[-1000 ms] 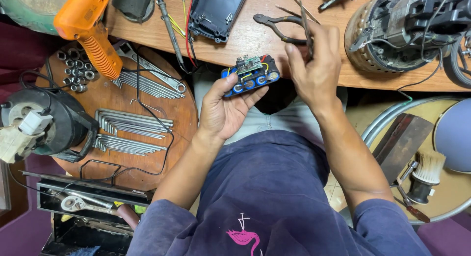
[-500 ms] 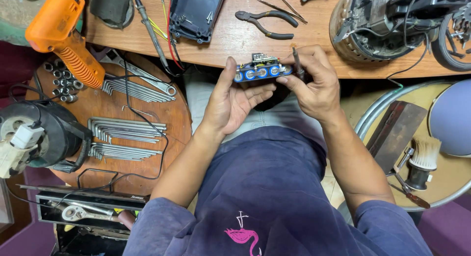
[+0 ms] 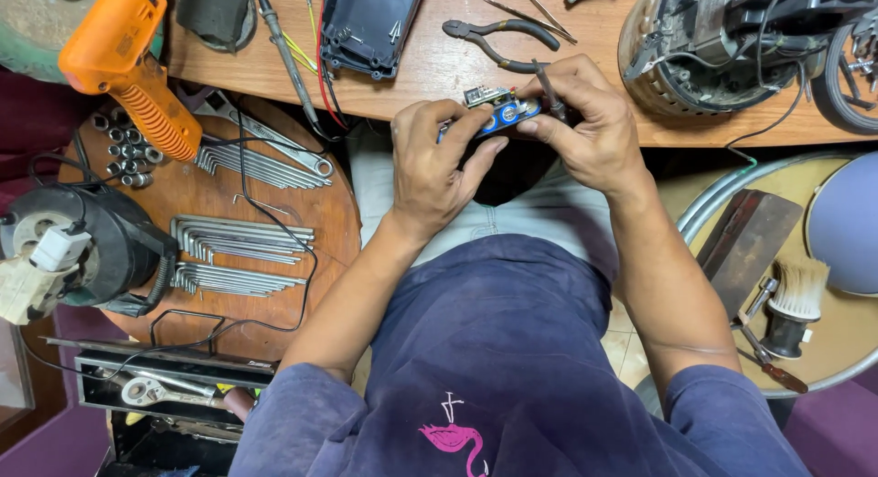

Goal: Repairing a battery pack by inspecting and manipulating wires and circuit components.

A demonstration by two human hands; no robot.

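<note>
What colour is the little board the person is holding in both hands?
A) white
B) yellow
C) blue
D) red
C: the small circuit board pinched between the left hand and the right hand is blue, with tiny parts on top.

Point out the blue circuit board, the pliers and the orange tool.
blue circuit board (image 3: pixel 501 116), head view, blue edge between the fingers.
pliers (image 3: pixel 494 36), head view, dark handles.
orange tool (image 3: pixel 128 61), head view, its body.
</note>
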